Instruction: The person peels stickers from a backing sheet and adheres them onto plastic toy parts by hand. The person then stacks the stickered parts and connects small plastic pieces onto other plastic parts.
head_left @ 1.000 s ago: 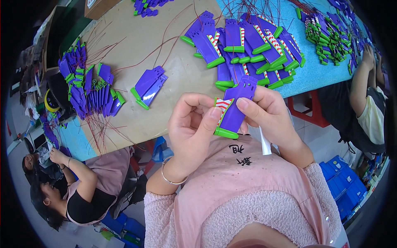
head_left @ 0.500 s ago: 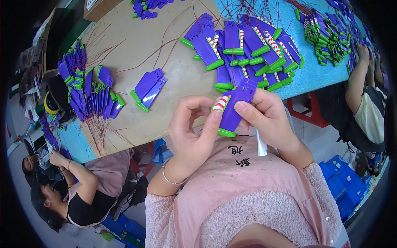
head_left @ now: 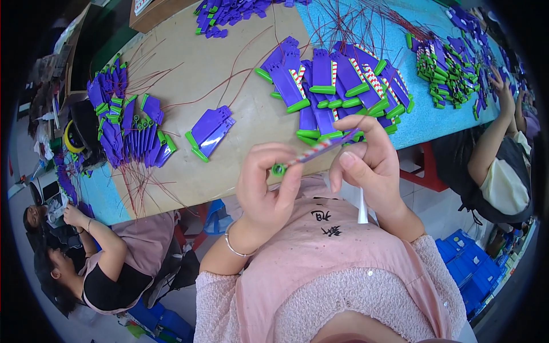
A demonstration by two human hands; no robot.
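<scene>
- While the L hand (head_left: 263, 186) pinches the purple piece (head_left: 326, 148) btwn thumb & forefinger near its green end (head_left: 278, 170), said piece is held edge-on & partly blurred, red/wht stripes visible.
- R hand (head_left: 366, 166): thumb & fingers apart, far tip of piece at forefinger; grip vs. mere contact, cannot tell.
- White strip (head_left: 362, 208) hangs below R hand; holding point hidden.
- Piece loc.: in the air, over near edge of tan mat (head_left: 229, 171), tilted up toward R hand.
- Beyond hands: overlapping pile of striped pcs (head_left: 343, 77), purple w/ green ends, red wires at far side.
- Ctr-left: two overlapped pcs (head_left: 211, 130), unstriped as seen, apart from pile.
- Far L: wired bundle (head_left: 140, 143), purple/green, on mat.
- Far R: 2nd heap (head_left: 446, 71) on blue surface (head_left: 434, 124).
- Person: pink apron (head_left: 326, 251), bracelet (head_left: 235, 246) on L wrist.
- Co-workers: one seated L (head_left: 114, 274), one R (head_left: 494, 148), arms at table.
- Below table, R: red stool (head_left: 423, 174), blue crates (head_left: 469, 266).
</scene>
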